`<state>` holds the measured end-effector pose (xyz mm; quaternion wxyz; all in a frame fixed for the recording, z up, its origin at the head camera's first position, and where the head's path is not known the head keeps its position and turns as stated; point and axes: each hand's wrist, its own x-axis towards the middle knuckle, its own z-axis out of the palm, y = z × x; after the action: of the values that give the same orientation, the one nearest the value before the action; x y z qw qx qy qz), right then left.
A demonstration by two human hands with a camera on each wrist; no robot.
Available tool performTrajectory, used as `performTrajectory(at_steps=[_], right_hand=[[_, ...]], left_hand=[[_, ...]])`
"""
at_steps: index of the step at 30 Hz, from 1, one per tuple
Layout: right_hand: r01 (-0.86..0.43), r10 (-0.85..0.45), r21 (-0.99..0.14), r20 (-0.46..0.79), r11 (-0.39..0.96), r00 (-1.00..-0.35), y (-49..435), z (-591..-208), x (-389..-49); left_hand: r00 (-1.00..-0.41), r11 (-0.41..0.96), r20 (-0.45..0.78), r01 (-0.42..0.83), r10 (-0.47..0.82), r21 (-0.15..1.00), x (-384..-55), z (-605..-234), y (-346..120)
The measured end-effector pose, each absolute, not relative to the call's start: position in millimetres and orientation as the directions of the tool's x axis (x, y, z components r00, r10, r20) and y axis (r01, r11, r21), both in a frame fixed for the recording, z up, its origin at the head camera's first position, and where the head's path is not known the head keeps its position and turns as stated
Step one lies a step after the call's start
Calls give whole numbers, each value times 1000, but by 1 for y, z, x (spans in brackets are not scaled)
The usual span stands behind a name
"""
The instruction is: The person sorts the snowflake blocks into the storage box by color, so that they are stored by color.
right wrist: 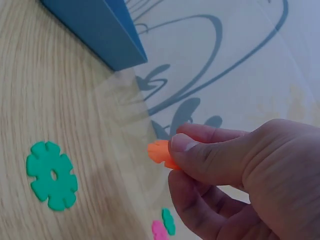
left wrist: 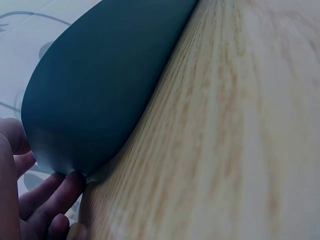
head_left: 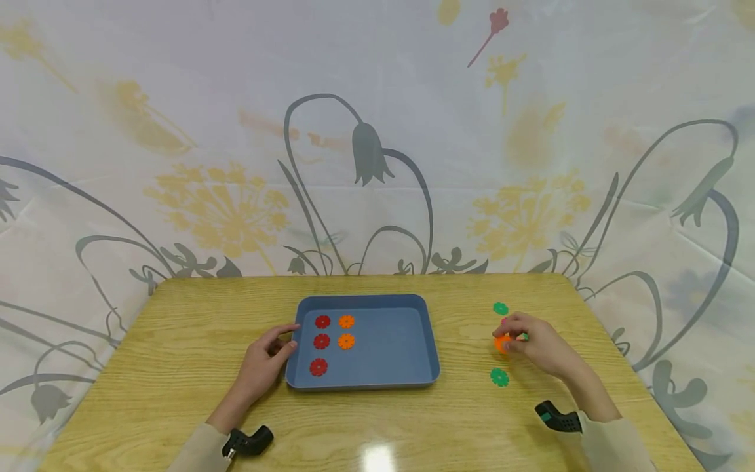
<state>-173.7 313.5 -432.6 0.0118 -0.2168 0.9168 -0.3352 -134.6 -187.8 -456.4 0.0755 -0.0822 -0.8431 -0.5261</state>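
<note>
A blue rectangular tray (head_left: 392,351) lies on the table. Inside it, a column of red flower-shaped discs (head_left: 321,341) stands left of two orange ones (head_left: 346,341). My left hand (head_left: 263,359) holds the tray's left wall, thumb and fingers at the rim; in the left wrist view, fingertips (left wrist: 75,182) touch its outside. Right of the tray, my right hand (head_left: 545,344) pinches an orange flower-shaped disc (right wrist: 160,151) between thumb and fingers, above the table. Green discs (head_left: 499,377) lie around that hand, and a pink disc (right wrist: 159,230) is partly hidden behind it.
The wooden table (head_left: 377,419) ends at a patterned cloth backdrop (head_left: 377,196). Another green disc (head_left: 501,308) lies beyond the right hand. Each wrist carries a black camera mount, one beside the left sleeve (head_left: 248,442), the other at the right (head_left: 557,418).
</note>
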Motion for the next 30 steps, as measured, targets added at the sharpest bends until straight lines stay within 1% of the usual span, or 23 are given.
performTrajectory(at_steps=[5,11,16,30], right_hand=[[-398,-408,-633,140,664,-902,304,-428,-176],[-384,-409,-658,125,648,-904,290,-423,-177],[-403,-451,-692,124,599,-884,277,-420,-180],[-449,-569,-748,117,489,-814,237,-422,-194]], left_hand=[[-973,437,221,224,58,871,-135,-459,-188],[-971,448,236,231,45,864,-146,-483,-196],[-970,439,237,236,52,867,-151,-493,-201],[-972,442,228,227,51,868,-151,-494,-202]])
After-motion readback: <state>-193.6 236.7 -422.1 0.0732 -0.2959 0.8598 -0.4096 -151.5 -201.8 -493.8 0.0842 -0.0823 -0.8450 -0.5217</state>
